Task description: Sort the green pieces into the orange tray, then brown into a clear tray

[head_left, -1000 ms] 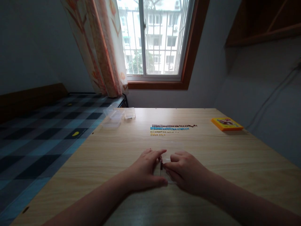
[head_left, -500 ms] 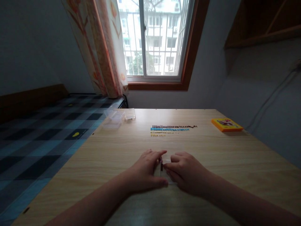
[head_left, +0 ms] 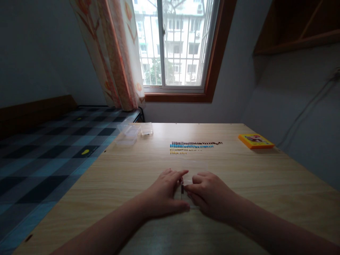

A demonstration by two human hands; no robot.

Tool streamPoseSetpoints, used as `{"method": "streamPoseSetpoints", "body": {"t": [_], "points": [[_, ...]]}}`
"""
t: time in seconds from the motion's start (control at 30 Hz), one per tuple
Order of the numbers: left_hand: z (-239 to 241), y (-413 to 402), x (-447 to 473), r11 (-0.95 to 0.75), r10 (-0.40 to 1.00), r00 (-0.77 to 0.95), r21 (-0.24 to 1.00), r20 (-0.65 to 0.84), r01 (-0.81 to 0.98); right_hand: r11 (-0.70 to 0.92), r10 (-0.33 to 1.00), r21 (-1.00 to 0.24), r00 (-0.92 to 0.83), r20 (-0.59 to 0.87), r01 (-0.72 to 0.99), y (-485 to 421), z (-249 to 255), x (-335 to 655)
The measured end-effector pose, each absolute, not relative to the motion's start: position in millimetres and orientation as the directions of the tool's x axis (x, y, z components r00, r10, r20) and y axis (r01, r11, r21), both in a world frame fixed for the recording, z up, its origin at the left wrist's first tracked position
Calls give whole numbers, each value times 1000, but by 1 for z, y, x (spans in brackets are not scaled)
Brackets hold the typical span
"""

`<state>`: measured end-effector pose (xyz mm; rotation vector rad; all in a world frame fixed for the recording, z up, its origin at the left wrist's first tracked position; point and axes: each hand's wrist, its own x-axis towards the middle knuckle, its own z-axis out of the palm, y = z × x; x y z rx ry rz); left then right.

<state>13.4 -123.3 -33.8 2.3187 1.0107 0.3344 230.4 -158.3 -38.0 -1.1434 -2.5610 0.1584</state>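
Note:
Both my hands rest close together on the wooden table [head_left: 265,184], near its front middle. My left hand [head_left: 164,193] and my right hand [head_left: 209,193] curl around a small clear plastic piece [head_left: 186,182] with a dark small part [head_left: 182,188] at its edge. Thumbs and fingertips of both hands pinch it. Farther back lie rows of tiny beads [head_left: 193,146]: a dark row, a blue row and a short yellow row.
Clear plastic boxes [head_left: 130,134] sit at the table's back left corner. An orange-yellow box [head_left: 255,140] lies at the back right. A bed with a checked cover [head_left: 53,148] runs along the left. A window and curtain [head_left: 119,53] stand behind.

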Motion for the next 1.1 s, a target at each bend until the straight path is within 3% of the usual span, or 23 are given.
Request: {"method": "streamPoseSetpoints", "body": {"t": [1.1], "points": [[-34,-124,14,-544,732,681,596,-6,590,672,739,-229,-621,261,704,-159,-40,230]]}}
